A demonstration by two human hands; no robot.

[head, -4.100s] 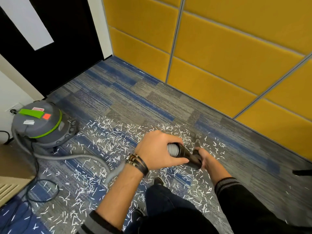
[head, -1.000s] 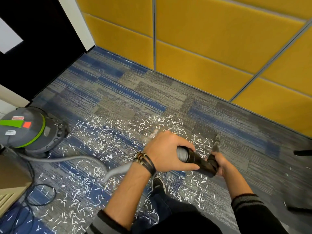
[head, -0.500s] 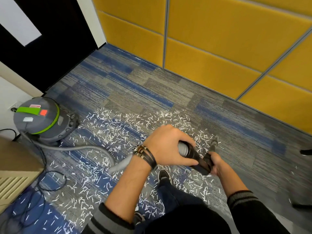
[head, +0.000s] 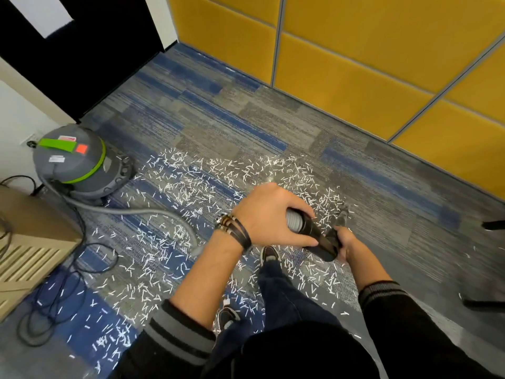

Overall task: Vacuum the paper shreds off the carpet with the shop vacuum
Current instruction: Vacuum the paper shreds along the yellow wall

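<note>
- Between your hands: wand (head: 314,232); left hand (head: 269,214) wraps the hose cuff (head: 293,221), right hand (head: 345,243) grips the front.
- Around both hands: paper shreds (head: 207,181) on carpet (head: 246,119); run your nozzle (head: 343,216) low, strokes overlapping.

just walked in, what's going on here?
A person is vacuuming paper shreds off the carpet. The left hand grips the black wand where the grey hose joins it; the right hand holds the wand lower down, aimed at the floor. The hose runs back to the shop vacuum on the left. Many shreds lie scattered around the person's feet.
</note>
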